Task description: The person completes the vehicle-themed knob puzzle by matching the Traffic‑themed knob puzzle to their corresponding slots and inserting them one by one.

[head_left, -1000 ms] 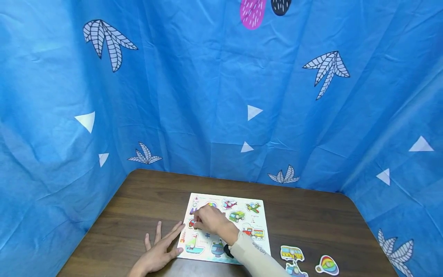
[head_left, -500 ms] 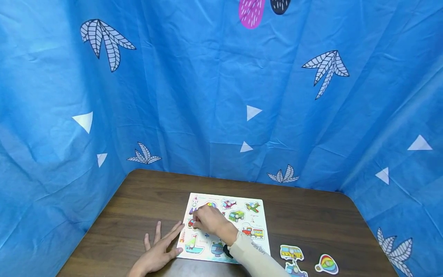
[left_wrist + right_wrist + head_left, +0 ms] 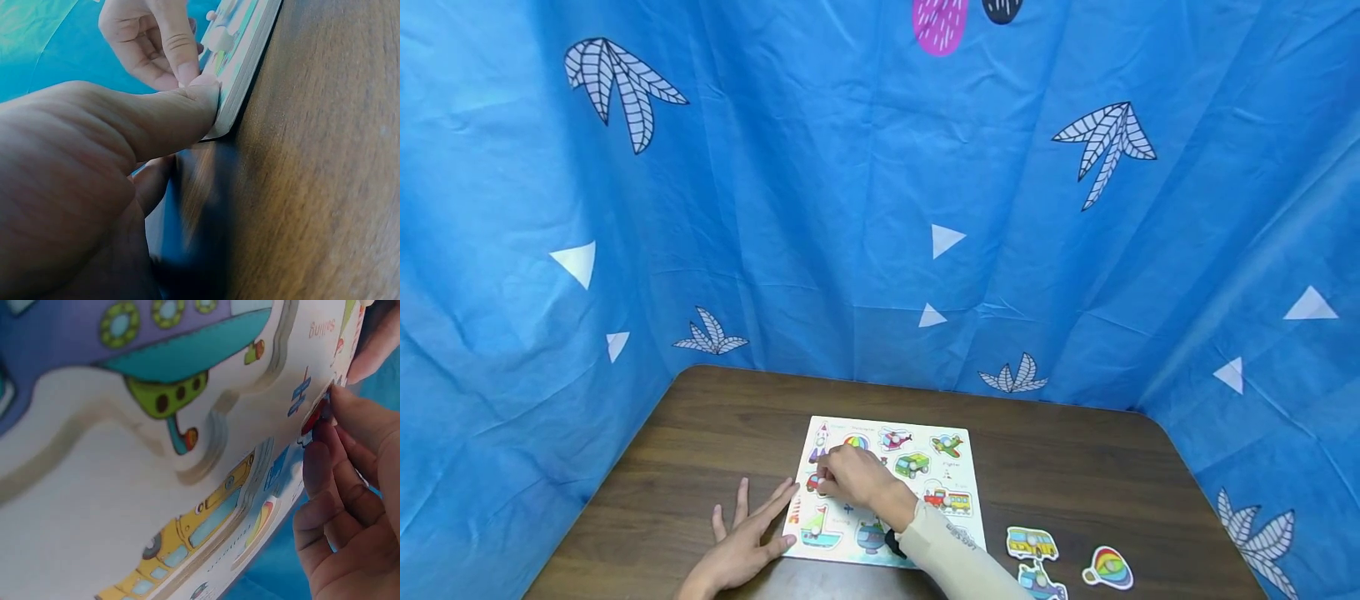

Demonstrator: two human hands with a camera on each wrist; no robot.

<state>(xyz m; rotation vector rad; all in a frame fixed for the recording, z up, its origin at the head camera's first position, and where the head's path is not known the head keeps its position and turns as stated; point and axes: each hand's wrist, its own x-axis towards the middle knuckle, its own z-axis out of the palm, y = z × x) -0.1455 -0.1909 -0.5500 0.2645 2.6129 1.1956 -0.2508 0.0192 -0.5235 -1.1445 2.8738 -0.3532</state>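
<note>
A white wooden peg puzzle board [image 3: 925, 446] with colourful vehicle pictures lies on the table. Near its left side my right hand [image 3: 857, 475] pinches the red car piece [image 3: 813, 482] between thumb and fingers. In the right wrist view the red car [image 3: 312, 419] shows at the thumb and fingertips, close against the board, and partly hidden by them. My left hand [image 3: 741, 546] lies with fingers spread at the board's lower left edge. Its thumb [image 3: 203, 103] presses the board's corner in the left wrist view.
To the right of the board lie loose pieces on the brown table [image 3: 1075, 475]: a yellow bus [image 3: 1032, 543], a blue-purple vehicle piece [image 3: 1041, 581] and a rainbow balloon [image 3: 1108, 568]. A blue patterned curtain [image 3: 820, 208] surrounds the table at the back and sides.
Both hands and the red car stay almost where they were. The head view has shifted very slightly.
</note>
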